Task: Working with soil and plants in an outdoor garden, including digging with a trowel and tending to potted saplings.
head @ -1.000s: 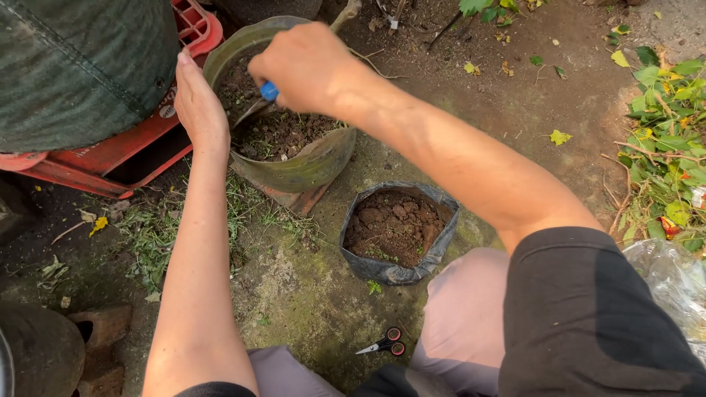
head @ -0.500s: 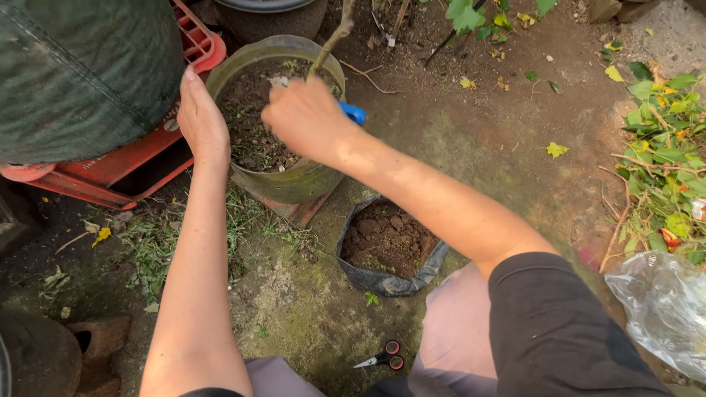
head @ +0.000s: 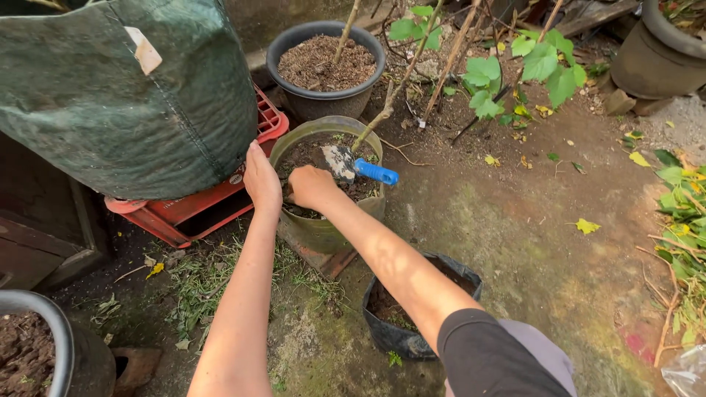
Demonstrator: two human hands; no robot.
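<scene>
Head view: my left hand [head: 262, 179] lies flat and open against the left rim of the greenish pot [head: 316, 231], just above the middle of the frame, steadying it without gripping. My right hand [head: 312, 187] rests curled on the soil inside that pot; I cannot tell whether it grips anything. A trowel [head: 358, 166] with a blue handle lies across the soil just right of it. A black grow bag [head: 401, 338] of earth sits lower down, under my forearm.

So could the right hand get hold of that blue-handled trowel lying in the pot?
Probably yes. The right hand rests in the green pot beside the trowel, with only loose soil between them and nothing covering the handle.
</scene>
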